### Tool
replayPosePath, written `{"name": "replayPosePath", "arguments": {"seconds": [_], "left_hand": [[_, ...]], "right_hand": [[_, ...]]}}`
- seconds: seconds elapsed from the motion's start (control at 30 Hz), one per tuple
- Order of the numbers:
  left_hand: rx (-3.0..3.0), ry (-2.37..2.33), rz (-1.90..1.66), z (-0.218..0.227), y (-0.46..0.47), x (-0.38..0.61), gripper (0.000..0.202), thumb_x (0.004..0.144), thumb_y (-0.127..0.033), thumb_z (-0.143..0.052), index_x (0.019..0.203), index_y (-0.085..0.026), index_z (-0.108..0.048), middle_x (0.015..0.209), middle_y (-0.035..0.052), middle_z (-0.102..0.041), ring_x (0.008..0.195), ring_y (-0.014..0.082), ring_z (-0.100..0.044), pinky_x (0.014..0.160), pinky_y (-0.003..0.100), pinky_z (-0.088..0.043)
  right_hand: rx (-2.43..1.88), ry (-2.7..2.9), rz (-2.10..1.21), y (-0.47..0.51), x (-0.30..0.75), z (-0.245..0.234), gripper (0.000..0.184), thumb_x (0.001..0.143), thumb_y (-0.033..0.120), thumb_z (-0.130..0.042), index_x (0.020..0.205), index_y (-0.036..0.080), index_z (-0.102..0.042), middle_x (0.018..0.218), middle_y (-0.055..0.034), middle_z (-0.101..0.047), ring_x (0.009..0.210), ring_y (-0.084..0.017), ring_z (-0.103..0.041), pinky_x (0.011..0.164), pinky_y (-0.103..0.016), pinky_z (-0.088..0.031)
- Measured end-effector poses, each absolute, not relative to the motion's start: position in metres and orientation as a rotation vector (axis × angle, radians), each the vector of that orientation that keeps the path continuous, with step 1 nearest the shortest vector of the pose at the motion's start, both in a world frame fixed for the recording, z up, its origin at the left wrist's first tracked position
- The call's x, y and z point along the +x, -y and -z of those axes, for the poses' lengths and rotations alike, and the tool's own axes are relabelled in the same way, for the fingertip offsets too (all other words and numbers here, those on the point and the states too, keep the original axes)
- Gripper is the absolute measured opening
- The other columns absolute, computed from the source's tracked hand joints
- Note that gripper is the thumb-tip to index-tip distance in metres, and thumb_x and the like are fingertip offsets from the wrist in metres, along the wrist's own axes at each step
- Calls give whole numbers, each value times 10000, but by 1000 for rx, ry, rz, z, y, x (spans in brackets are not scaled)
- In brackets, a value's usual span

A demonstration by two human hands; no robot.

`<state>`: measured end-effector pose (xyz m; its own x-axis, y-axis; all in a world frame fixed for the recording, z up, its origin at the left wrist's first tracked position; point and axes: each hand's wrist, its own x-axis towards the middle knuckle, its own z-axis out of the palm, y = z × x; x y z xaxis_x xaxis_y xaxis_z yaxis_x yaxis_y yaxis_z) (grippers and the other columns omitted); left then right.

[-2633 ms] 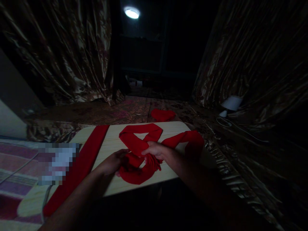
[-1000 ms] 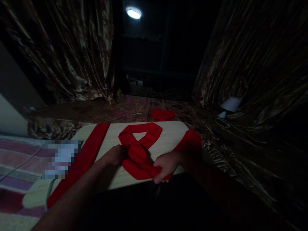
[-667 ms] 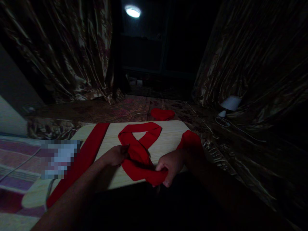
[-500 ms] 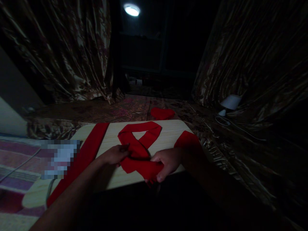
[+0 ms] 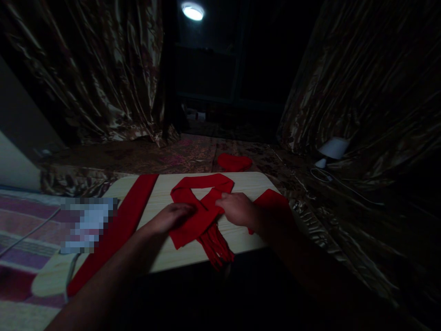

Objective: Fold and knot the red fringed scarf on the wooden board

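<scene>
A red fringed scarf (image 5: 193, 225) lies crossed into a loop on a pale wooden tabletop (image 5: 158, 243), its fringe hanging toward the near edge. At the loop's left side, my left hand (image 5: 172, 217) has its fingers over the fabric, closed on the scarf's edge; the thumb is mostly hidden. My right hand (image 5: 237, 209) pinches the scarf on the right side of the loop. Another red strip of cloth (image 5: 129, 211) runs along the left of the tabletop. A red piece of cloth (image 5: 270, 204) lies by my right forearm.
Beyond the tabletop sits a red bundle (image 5: 234, 162) on patterned fabric. A small white lamp (image 5: 334, 148) with a cord stands at right. Striped bedding (image 5: 27, 230) and a blurred-out object (image 5: 89, 225) are at left. Dark curtains (image 5: 127, 82) hang behind.
My right hand has moved up and away from the near fringed end to the loop's right side. The fringe now lies loose. My left hand has shifted slightly right and up.
</scene>
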<state>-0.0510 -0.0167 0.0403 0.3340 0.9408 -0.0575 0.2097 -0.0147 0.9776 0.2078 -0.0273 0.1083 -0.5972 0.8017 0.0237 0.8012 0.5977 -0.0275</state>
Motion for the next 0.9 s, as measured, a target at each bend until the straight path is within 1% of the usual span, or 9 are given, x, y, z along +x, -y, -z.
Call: {"name": "replayPosePath", "arguments": {"seconds": [0.07, 0.17, 0.23, 0.37, 0.47, 0.53, 0.67, 0.77, 0.9], "left_hand": [[1586, -1177, -702, -36, 13, -53, 454, 728, -535, -630, 932, -155, -772, 986, 104, -767, 924, 275, -679, 788, 344, -530], [1749, -1341, -630, -35, 6, -54, 462, 796, -578, -573, 864, -162, -763, 771, 64, -728, 742, 234, -642, 667, 315, -494], [1936, -1503, -716, -38, -2, -52, 460, 869, -544, -495, 841, -166, -755, 797, 79, -712, 765, 232, -634, 711, 324, -489], [2205, -1961, -911, -44, -28, -53, 389, 898, -414, -492, 1075, -156, -722, 1140, 165, -669, 1090, 292, -603, 946, 365, -453], [2083, -2191, -761, -40, -55, -58, 569, 846, -422, -579, 1336, -131, -567, 1265, 209, -608, 1157, 325, -591, 927, 371, -467], [1974, -2208, -609, -35, -72, -61, 680, 827, -460, -605, 1404, -121, -487, 1272, 221, -613, 1131, 329, -623, 876, 358, -483], [1885, -2148, -475, -30, -93, -61, 598, 837, -518, -569, 1313, -157, -550, 1138, 195, -706, 1053, 333, -673, 789, 348, -487], [1864, -2182, -521, -27, -97, -60, 453, 853, -505, -532, 1156, -181, -621, 1073, 199, -724, 976, 342, -687, 730, 360, -479], [1781, -2297, -687, -21, -93, -63, 361, 844, -410, -550, 1124, -187, -595, 1031, 196, -717, 920, 344, -680, 699, 370, -459]], "right_hand": [[-1450, 2875, -33, 25, 211, -105, 244, 826, 186, -643, 1057, 194, -721, 1054, -131, -700, 961, -270, -656, 805, -332, -454], [-1335, 2970, -668, 8, 220, -96, 391, 776, 385, -762, 1112, 188, -729, 1045, -98, -732, 943, -245, -672, 776, -287, -468], [-1322, 2785, -890, -10, 226, -89, 364, 852, 443, -682, 1095, 178, -735, 1020, -71, -746, 907, -199, -679, 757, -249, -467], [-1757, 2249, -336, -52, 234, -73, 212, 911, 264, -566, 994, 160, -732, 1000, -94, -750, 923, -199, -677, 804, -260, -457], [-2000, 1939, -181, -80, 235, -64, 294, 868, 192, -585, 1145, 163, -681, 1124, -134, -726, 1035, -229, -670, 857, -278, -464], [-2104, 1847, -212, -96, 235, -58, 407, 847, 185, -606, 1250, 132, -621, 1179, -178, -701, 1079, -252, -663, 869, -294, -472], [-2185, 1810, -324, -119, 232, -47, 500, 833, 204, -622, 1314, 87, -552, 1189, -217, -685, 1086, -277, -661, 861, -319, -482], [-2143, 1819, -320, -126, 233, -39, 420, 863, 214, -589, 1276, 140, -572, 1151, -175, -700, 1063, -260, -664, 852, -311, -476], [-2025, 1866, -122, -116, 240, -33, 333, 892, 158, -513, 1214, 210, -580, 1107, -120, -699, 1009, -243, -664, 844, -304, -454]]}}
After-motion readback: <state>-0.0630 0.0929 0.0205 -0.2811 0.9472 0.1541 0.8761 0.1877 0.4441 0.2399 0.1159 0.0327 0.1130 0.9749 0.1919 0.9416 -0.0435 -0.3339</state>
